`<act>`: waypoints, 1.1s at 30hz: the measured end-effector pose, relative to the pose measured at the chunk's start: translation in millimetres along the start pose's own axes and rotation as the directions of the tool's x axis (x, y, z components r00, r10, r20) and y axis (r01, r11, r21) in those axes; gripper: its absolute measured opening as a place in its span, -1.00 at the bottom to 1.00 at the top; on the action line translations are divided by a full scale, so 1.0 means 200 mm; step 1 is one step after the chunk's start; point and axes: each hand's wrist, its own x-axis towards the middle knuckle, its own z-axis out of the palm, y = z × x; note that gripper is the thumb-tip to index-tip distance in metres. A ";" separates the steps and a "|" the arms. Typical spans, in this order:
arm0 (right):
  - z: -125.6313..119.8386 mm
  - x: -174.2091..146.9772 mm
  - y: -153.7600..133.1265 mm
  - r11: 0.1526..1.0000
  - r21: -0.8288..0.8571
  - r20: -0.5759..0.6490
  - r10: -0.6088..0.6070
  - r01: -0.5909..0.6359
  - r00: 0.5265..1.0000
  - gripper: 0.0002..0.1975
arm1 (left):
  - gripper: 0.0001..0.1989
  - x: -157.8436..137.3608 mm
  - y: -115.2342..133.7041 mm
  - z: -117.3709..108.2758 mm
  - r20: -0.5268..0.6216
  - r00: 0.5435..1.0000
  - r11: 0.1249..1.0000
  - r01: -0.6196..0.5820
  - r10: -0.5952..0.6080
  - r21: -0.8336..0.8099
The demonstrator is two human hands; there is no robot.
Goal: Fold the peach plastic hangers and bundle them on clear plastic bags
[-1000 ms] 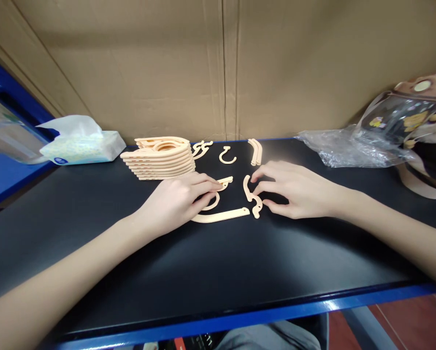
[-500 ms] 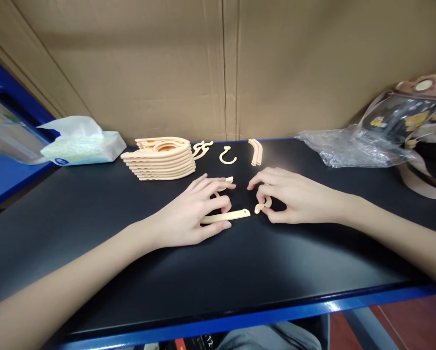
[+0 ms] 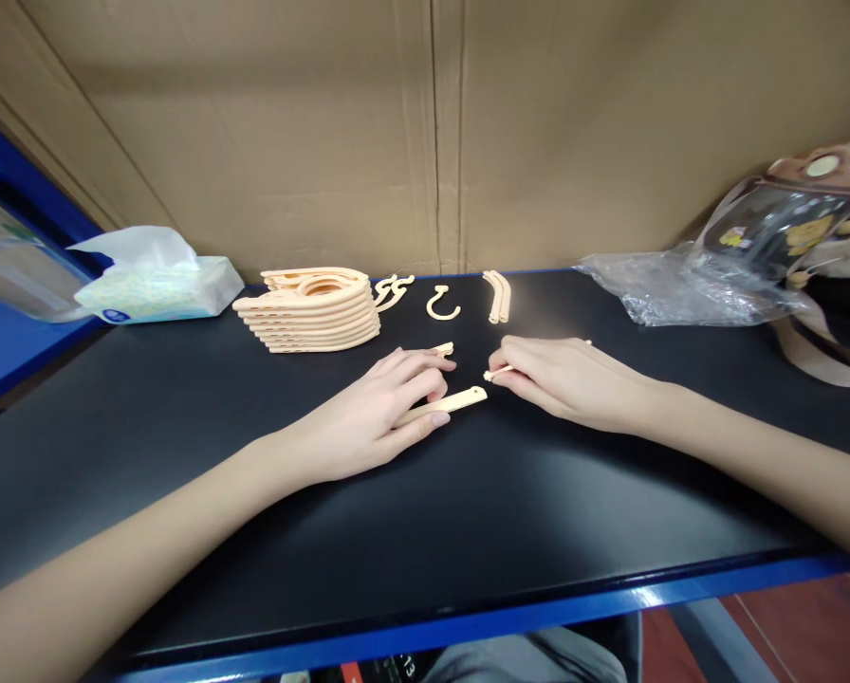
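Two pinches at once on a black table [image 3: 468, 531]

So, far left there's a tissue pack [image 3: 155, 292], then a neat stack of cream hangers [image 3: 318, 327]. The left hand [image 3: 372, 413] pinches a flat cream strip [image 3: 462, 402] between thumb and fingers, holed end poking out rightward. Behind that sit a loose hook [image 3: 441, 315] and two curved pieces [image 3: 497, 297]. The right hand [image 3: 560, 379] pinches a slim cream piece [image 3: 489, 377] (mostly hidden, can't tell its shape), tip near the strip's end. Clear crumpled plastic [image 3: 681, 285] lies farther right.
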 end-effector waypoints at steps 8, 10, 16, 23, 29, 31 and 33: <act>0.01 0.00 -0.02 0.985 0.156 0.075 0.068 -0.079 0.995 -0.70 | -0.86 0.00 0.02 0.00 -0.033 0.999 0.998 0.029 -0.031 -0.054; 0.01 0.00 -0.03 0.973 0.202 0.116 0.093 -0.115 0.989 -0.71 | -0.85 0.00 0.02 0.00 -0.033 0.999 0.998 0.032 -0.033 -0.051; 0.00 0.01 -0.05 0.882 0.445 0.121 0.111 -0.153 0.986 -0.73 | -0.85 0.01 0.02 0.00 -0.050 0.998 0.998 0.033 -0.035 -0.045; -0.01 0.01 -0.07 0.825 0.534 0.173 0.106 -0.183 0.979 -0.74 | -0.80 0.01 0.00 0.02 -0.056 0.998 1.000 0.015 -0.015 0.001; 0.01 0.02 -0.08 0.899 0.403 0.135 0.125 -0.169 0.983 -0.70 | -0.79 0.00 0.01 0.03 -0.049 0.999 1.000 0.001 -0.001 -0.005; 0.02 0.02 -0.08 0.926 0.345 0.122 0.118 -0.154 0.985 -0.69 | -0.80 0.00 0.01 0.03 -0.052 0.999 1.000 -0.002 0.002 -0.010; 0.03 0.01 -0.07 0.954 0.266 0.113 0.115 -0.141 0.987 -0.70 | -0.80 0.00 0.01 0.03 -0.056 0.998 1.000 -0.006 0.005 -0.018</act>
